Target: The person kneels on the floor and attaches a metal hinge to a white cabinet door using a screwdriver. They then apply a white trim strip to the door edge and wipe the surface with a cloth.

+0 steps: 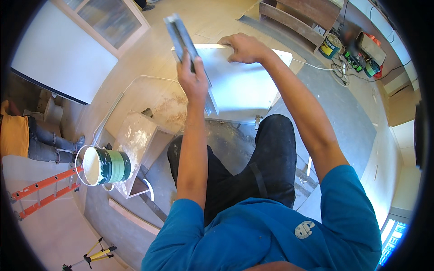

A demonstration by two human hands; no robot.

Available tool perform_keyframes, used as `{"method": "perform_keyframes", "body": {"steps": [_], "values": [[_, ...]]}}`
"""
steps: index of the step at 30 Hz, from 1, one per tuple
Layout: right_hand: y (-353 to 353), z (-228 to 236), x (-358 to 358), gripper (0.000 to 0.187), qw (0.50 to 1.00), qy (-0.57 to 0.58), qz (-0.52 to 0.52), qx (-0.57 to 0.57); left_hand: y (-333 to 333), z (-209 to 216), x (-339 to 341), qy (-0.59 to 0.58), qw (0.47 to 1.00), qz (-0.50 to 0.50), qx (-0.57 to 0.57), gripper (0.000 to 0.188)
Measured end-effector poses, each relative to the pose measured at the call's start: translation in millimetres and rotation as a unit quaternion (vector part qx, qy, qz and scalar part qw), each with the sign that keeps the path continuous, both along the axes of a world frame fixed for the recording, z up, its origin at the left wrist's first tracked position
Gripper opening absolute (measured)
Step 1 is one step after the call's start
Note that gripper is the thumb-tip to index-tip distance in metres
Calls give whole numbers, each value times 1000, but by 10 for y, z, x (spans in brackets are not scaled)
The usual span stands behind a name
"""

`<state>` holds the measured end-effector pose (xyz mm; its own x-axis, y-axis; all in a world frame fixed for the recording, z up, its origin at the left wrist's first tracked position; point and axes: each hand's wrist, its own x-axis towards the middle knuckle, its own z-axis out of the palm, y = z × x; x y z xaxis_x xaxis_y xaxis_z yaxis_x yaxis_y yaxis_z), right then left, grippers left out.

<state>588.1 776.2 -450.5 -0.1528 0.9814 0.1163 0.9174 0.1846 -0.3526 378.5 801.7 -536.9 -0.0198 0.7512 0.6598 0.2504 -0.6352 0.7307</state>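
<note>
My left hand (193, 77) grips a grey metal channel-shaped rail (175, 30), which looks like a drawer slide and is slightly blurred. The rail stands tilted, its upper end pointing away from me. In front of my knees is a white panel or shallow box (242, 88); how deep it is I cannot tell. Over its far edge curl the fingers of my right hand (246, 48). Along the panel's left side runs more grey metal (210, 105), partly behind my left wrist. A small metal fitting (257, 121) shows at its near right corner.
To my left, a paint bucket (115, 166) sits on a dusty wooden box (138, 135). An orange ladder (45, 183) and a person in orange (16, 135) are farther left. Tools and a bucket (330, 46) lie at the far right beside a wooden cabinet (294, 20). Cables cross the floor.
</note>
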Motion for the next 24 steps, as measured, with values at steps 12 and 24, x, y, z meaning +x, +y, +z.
{"method": "perform_keyframes", "body": {"steps": [12, 24], "values": [[62, 37, 11, 54, 999, 30, 20, 6, -44, 182, 185, 29, 999, 19, 26, 46], [80, -97, 30, 46, 995, 60, 60, 57, -348, 106, 334, 76, 997, 27, -1, 48]]}}
